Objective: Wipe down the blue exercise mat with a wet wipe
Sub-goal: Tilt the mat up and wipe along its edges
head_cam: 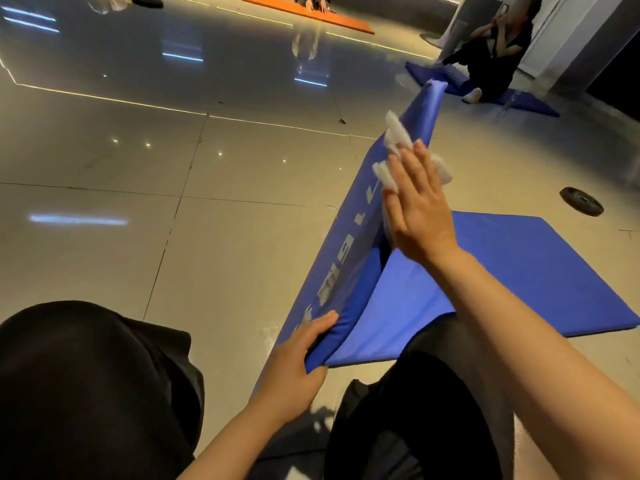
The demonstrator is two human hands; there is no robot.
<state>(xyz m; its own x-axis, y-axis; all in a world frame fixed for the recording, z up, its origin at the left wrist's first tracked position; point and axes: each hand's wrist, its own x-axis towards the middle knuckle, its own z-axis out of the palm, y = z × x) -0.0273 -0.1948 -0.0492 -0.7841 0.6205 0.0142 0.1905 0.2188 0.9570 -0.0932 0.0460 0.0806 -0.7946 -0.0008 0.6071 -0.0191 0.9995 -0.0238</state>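
Two panels make up the blue exercise mat [519,271]: one lies flat on the glossy tiled floor [104,168] to the right, the other is folded up on edge along the hinge, rising at a slant away from the person. The cover is a smooth, bright blue fabric, slightly padded, with rounded corners. Worn white lettering runs along the outer face of the raised panel, too blurred to read. A dark gap shows where the two panels meet.

The wet wipe [398,143] is white and crumpled, pressed against the upper edge of the raised panel, with folds sticking out above and on both sides of the fingers. The right hand [419,216] lies flat on it with its fingers straight and together, pushing the wipe against the mat. The left hand [294,362] grips the near corner of the raised panel, thumb on the outer face and fingers curled under the edge, holding it up.

Dark trousers [86,375] cover the person's knees on either side of the arms. A round black disc [581,201] lies on the floor beyond the flat panel. Farther off, another person sits on a second blue mat [533,103], and an orange mat [311,15] lies at the far end.
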